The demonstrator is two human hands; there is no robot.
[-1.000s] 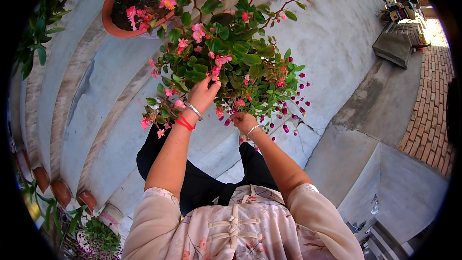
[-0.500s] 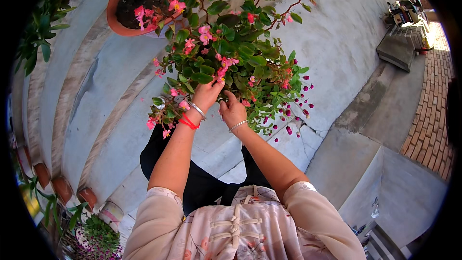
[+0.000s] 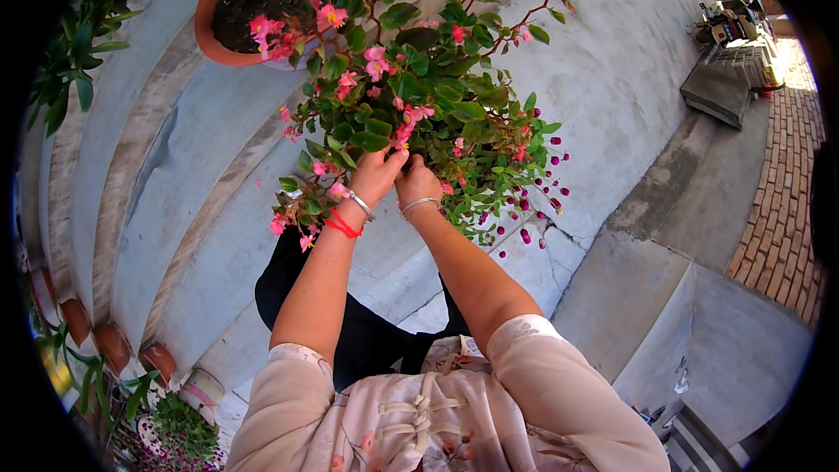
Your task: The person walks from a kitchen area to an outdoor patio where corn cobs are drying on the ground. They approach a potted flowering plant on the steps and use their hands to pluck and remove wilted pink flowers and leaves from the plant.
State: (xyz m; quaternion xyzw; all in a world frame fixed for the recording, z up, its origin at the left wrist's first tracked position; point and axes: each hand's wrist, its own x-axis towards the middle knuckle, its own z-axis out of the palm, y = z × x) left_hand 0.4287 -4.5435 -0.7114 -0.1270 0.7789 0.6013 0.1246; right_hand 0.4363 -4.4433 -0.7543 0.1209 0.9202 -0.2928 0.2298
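A bushy begonia (image 3: 468,111) with glossy green leaves and pink flowers fills the upper middle. Both hands reach into its near side, below a hanging pink flower cluster (image 3: 404,134). My left hand (image 3: 377,173), with a silver bangle and red string at the wrist, is closed, its fingertips at the leaves under that cluster. Close beside it, my right hand (image 3: 420,183), wearing a thin bangle, has its fingers curled in among the stems. Leaves and the hands themselves hide what the fingers grip. Small purple globe-shaped flowers (image 3: 525,235) grow at the plant's right.
A terracotta pot (image 3: 208,22) with a thick-trunked plant stands at upper left, near curved concrete steps (image 3: 131,175). Several small pots (image 3: 112,345) line the lower left. At right lie a grey ledge (image 3: 625,301), brick paving (image 3: 773,249) and a dark machine (image 3: 732,26).
My right hand has moved slightly up and left, closer to my left hand, and its fingers have curled in deeper among the leaves. My left hand has hardly moved.
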